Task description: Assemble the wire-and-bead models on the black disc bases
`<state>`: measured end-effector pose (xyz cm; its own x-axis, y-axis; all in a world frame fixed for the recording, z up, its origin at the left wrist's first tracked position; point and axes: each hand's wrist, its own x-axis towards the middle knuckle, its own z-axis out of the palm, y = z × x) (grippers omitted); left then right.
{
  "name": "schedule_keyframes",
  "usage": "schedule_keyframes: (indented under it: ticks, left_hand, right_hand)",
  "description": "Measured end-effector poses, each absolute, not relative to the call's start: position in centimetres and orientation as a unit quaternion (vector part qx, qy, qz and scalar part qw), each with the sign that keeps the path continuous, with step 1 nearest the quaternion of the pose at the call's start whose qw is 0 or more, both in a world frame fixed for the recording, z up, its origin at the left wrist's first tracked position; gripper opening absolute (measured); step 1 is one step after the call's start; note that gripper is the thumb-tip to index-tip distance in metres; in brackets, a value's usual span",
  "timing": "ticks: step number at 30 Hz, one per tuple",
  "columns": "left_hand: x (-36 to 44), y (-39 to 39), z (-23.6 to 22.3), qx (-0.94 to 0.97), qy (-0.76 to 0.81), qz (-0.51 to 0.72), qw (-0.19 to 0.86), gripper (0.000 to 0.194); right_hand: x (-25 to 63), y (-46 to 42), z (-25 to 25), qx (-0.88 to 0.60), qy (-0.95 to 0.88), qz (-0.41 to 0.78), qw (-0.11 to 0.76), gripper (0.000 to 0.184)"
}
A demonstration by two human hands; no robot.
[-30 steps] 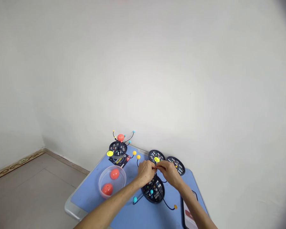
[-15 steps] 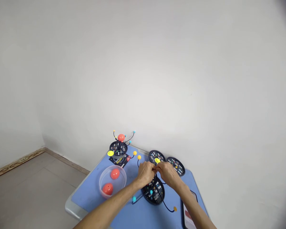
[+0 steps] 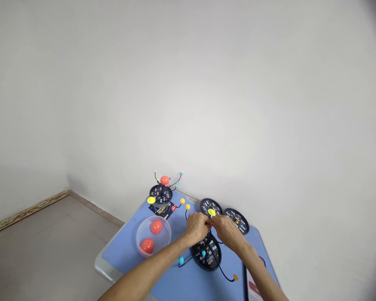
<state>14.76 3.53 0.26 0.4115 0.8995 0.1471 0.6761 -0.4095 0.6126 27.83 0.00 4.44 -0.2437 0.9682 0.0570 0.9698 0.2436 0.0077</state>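
Note:
My left hand [image 3: 198, 228] and my right hand [image 3: 228, 230] meet over a solar system model, fingertips pinched together at its centre. The model has a round black printed base [image 3: 210, 257] and curved black rods ending in coloured balls. A yellow ringed or disc-shaped piece [image 3: 212, 212] shows just above my fingers. Blue balls, one of them a light blue ball [image 3: 181, 260], lie on the near side, and an orange ball [image 3: 188, 207] stands out beyond my left hand. My fingers hide the exact part they grip.
A clear round tub [image 3: 138, 242] holds two red half-shells or balls [image 3: 156, 227]. Behind it stands an assembled model [image 3: 164, 180] on a dark printed card. Two black printed discs [image 3: 237, 220] lie at the back. A phone or tablet [image 3: 253, 288] rests at right on the blue table [image 3: 119, 251].
The whole view has shifted, so the table and things sit slightly farther right. Both hands stay pinched together at the model's centre, with only slight finger movement.

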Motion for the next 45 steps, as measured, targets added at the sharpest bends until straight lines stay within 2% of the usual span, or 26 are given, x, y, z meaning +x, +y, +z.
schedule_keyframes:
  ticks: [8,15,21,26,28,32,39,45]
  left_hand:
    - [14.7,3.5,0.1,0.797,0.485,0.25,0.258,0.02]
    - [13.3,2.9,1.5,0.786,0.445,0.319,0.288,0.017]
    - [6.8,-0.4,3.2,0.741,0.422,0.427,0.3,0.023]
    - [-1.4,-3.0,2.4,0.649,0.472,0.519,0.294,0.028]
    - [-4.2,-3.8,1.4,0.626,0.503,0.534,0.263,0.029]
    - [-7.5,-5.2,-1.1,0.634,0.542,0.506,0.219,0.033]
    - [-8.7,-5.8,-5.3,0.628,0.537,0.523,0.208,0.036]
    - [-8.8,-5.6,-5.7,0.638,0.522,0.523,0.216,0.039]
  right_hand:
    - [27.6,-0.5,4.5,-0.614,-0.787,-0.047,0.012,0.031]
    - [28.1,-2.3,7.5,-0.641,-0.76,-0.087,0.061,0.028]
    - [25.5,-6.2,10.4,-0.617,-0.771,-0.088,0.128,0.028]
    - [18.9,-10.1,10.2,-0.526,-0.83,-0.03,0.183,0.029]
    - [15.7,-10.7,9.4,-0.509,-0.846,-0.005,0.157,0.026]
    - [10.2,-9.5,7.3,-0.527,-0.848,0.042,0.033,0.023]
    - [6.6,-4.8,4.3,-0.553,-0.829,0.062,-0.06,0.018]
    - [5.5,-3.7,3.7,-0.557,-0.821,0.08,-0.101,0.029]
